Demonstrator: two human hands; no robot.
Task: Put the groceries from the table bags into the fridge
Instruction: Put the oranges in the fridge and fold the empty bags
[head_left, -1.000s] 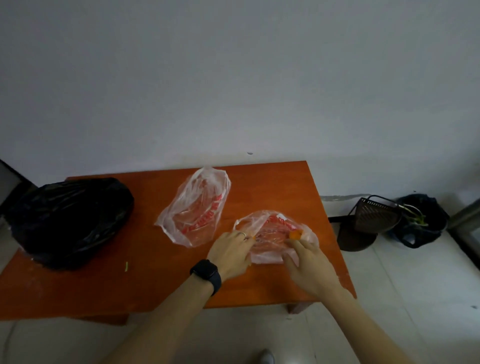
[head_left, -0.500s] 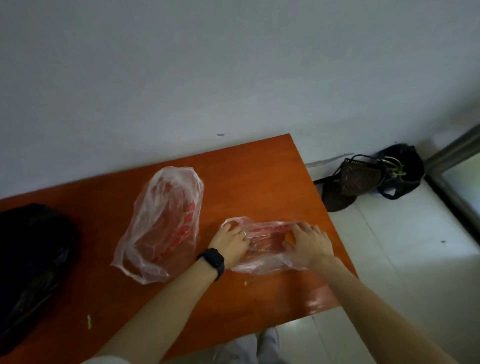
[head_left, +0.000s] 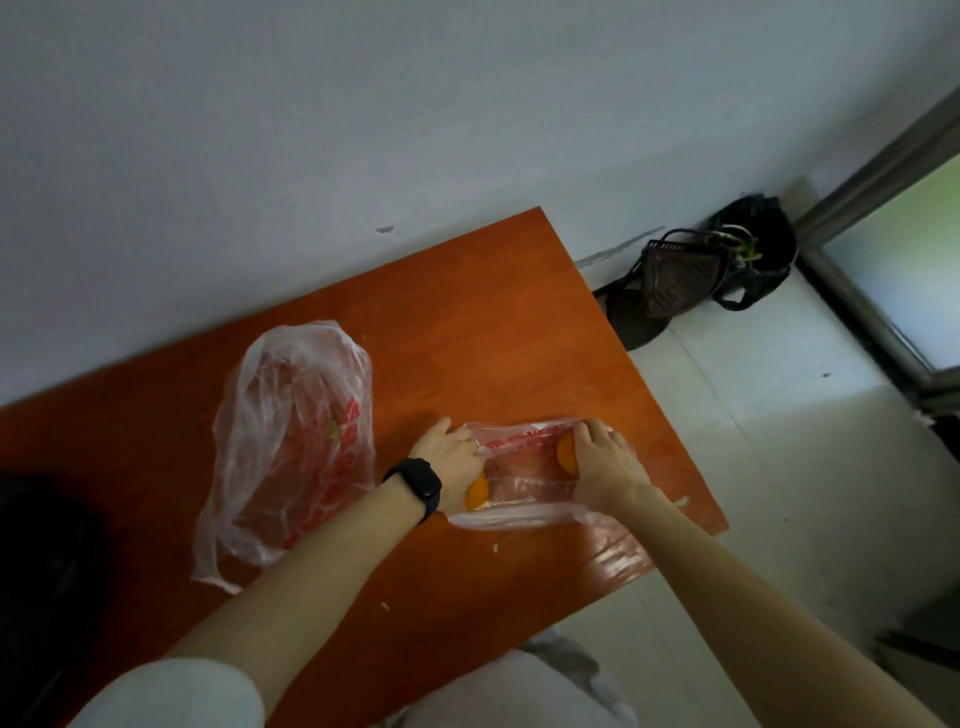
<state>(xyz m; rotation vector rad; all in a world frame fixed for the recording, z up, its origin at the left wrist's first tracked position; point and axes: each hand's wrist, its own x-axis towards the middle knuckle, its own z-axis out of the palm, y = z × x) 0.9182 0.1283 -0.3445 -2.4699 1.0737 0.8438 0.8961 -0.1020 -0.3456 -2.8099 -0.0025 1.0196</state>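
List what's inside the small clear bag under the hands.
An orange fruit shows under the left hand, a second orange fruit under the right hand. The hands cover part of each; anything else beneath them in the small clear bag is hidden.

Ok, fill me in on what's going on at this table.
A person stands at the orange-brown table, both hands on a small clear plastic bag with red print. The left hand curls around the left orange at one end of the bag; the right hand curls over the right orange at the other. A larger clear bag lies to the left and a black bag at the far left. No fridge is in view.
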